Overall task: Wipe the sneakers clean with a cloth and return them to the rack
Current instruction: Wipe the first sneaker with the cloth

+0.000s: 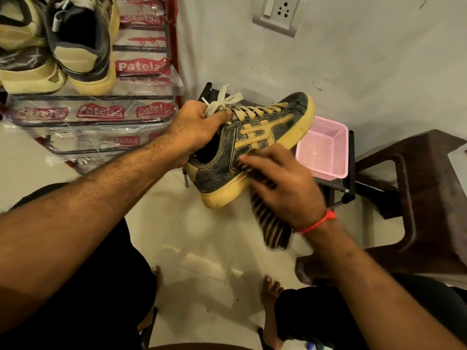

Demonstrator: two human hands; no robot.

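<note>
A pale tiled floor [202, 236] fills the middle and lower part of the frame, with a grey plastered wall [353, 72] across the upper right. At upper left stands a red and black metal shoe rack [141, 49] still wrapped in clear printed plastic; on its top tier sits a pair of dark and yellow worn sneakers [75, 46], side by side and touching. At right is a dark brown plastic stool [417, 193], and just left of it a pink perforated plastic basket [326, 147] rests on a small black metal stand [350, 178].

In the centre, held in the air above the floor and in front of the basket, is a dark grey textured sneaker with yellow stripes and a yellow sole [252, 142], toe pointing to the upper right, heel to the lower left. The left hand [199, 130] grips it at the collar, fingers curled into the opening and thumb by the tied laces. The right hand [283, 183], a red thread at its wrist, holds a brown and tan striped cloth [273, 223] with fingers curled on it, pressing it to the sneaker's side near the sole; the rest of the cloth hangs down, blurred
</note>
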